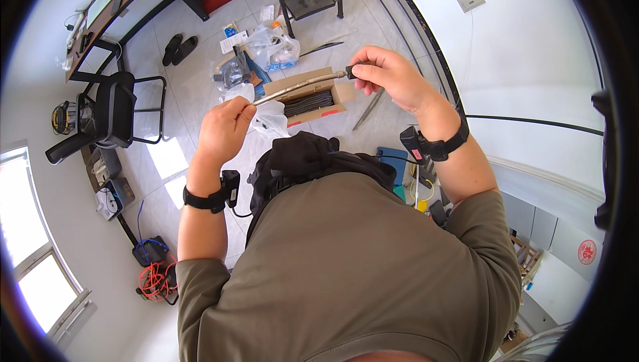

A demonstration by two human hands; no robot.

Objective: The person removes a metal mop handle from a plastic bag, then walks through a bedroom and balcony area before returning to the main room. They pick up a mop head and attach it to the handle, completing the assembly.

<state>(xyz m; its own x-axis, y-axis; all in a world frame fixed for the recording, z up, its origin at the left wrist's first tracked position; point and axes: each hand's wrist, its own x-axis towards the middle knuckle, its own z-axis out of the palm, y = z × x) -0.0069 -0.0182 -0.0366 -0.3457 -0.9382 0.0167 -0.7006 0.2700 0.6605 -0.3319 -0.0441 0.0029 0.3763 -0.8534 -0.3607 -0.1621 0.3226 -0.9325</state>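
Note:
Stretched between my two hands is a slim, slightly bowed, metallic-looking flexible tube [299, 86] with a black end piece [350, 72]. My left hand [229, 126] is closed round its left end, which the fingers partly hide. My right hand [386, 76] pinches the black end piece between thumb and fingers. Below the tube, on the floor, an open cardboard box [343, 96] holds a stack of dark, flat strips [308, 103]. The tube passes in front of the box's far flap. Each wrist wears a black strap with a small device.
White and clear plastic bags [283, 49] lie beyond the box. Farther off stands a black step ladder [306, 2]. A black chair [116, 109] and a desk [100, 12] are at the left, dark slippers [180, 49] nearby. A long black frame [426, 36] leans by the right wall.

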